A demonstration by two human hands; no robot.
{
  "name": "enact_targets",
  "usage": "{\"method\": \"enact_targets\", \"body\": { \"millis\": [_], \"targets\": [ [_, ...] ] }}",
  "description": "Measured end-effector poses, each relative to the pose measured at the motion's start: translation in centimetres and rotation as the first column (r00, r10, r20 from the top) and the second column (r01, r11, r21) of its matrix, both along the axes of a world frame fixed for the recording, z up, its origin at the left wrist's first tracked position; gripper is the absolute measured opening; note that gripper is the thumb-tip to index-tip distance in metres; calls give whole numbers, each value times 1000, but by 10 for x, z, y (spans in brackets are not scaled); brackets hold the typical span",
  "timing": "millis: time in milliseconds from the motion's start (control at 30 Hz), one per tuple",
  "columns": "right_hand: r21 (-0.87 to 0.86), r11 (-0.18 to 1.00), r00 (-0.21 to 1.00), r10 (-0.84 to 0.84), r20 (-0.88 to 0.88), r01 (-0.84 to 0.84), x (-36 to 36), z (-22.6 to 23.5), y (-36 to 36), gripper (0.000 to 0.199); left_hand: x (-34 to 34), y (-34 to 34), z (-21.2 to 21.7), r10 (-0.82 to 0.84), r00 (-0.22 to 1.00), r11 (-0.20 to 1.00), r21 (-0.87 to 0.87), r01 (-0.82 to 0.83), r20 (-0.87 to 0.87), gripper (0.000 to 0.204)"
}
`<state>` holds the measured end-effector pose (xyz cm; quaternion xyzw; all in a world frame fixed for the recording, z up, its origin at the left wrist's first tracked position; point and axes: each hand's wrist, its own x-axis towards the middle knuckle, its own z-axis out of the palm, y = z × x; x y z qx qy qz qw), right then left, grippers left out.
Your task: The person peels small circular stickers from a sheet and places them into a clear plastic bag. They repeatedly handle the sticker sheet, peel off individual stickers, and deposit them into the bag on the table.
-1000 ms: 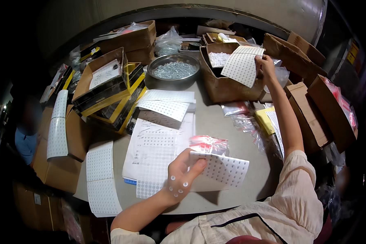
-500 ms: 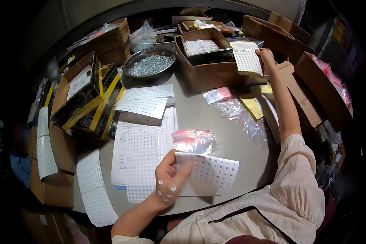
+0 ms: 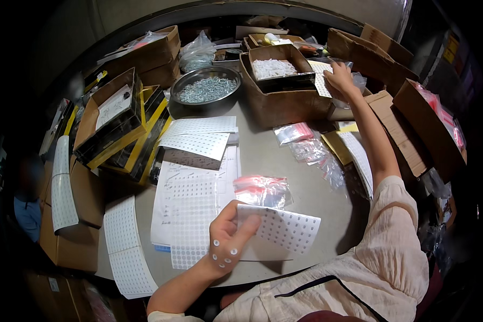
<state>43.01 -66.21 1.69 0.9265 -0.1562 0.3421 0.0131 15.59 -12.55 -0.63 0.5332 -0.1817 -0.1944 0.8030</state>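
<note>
Beside plastic bags (image 3: 263,191), label sheet (image 3: 287,228) pinched in left fingers (image 3: 249,224), with right fingers (image 3: 334,79), grip unclear, near carton (image 3: 284,109).

left hand (image 3: 232,233) at near centre, thumb pressed over curled fingers, right arm (image 3: 378,142) stretched to far right, right hand (image 3: 339,78) palm-down, fingers bent

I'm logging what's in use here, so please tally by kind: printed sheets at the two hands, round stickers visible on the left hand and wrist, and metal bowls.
Printed sheets: 2, one held by the left hand (left sheet), one at the right hand (right sheet)
Round stickers: 5
Metal bowl: 1
Total: 8
</note>
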Motion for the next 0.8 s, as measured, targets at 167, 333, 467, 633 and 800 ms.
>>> {"method": "enact_targets", "body": {
  "millis": [167, 333, 467, 633, 800],
  "targets": [
    [519, 830, 936, 321, -142, -206, 4, 35, 52, 78, -1, 5, 3, -11, 1000, 1000, 14, 11, -4, 15],
    [645, 758, 835, 417, -359, -101, 1, 53, 98, 106, 2, 9, -4, -28, 999, 998, 53, 26, 39, 20],
    [738, 655, 781, 543, -310, -163, -22, 67, 87, 91, 3, 6, -8, -64, 994, 998, 26, 62, 91, 22],
    [857, 489, 792, 583, -184, -161, -27, 60, 117, 82, 0, 12, -11, -43, 993, 996, 78, 35, 109, 22],
    [940, 240, 796, 604, 52, -243, -37, 64, 105, 72, 4, 8, -14, -98, 992, 995, -9, 99, 75, 26]
  ]
}}
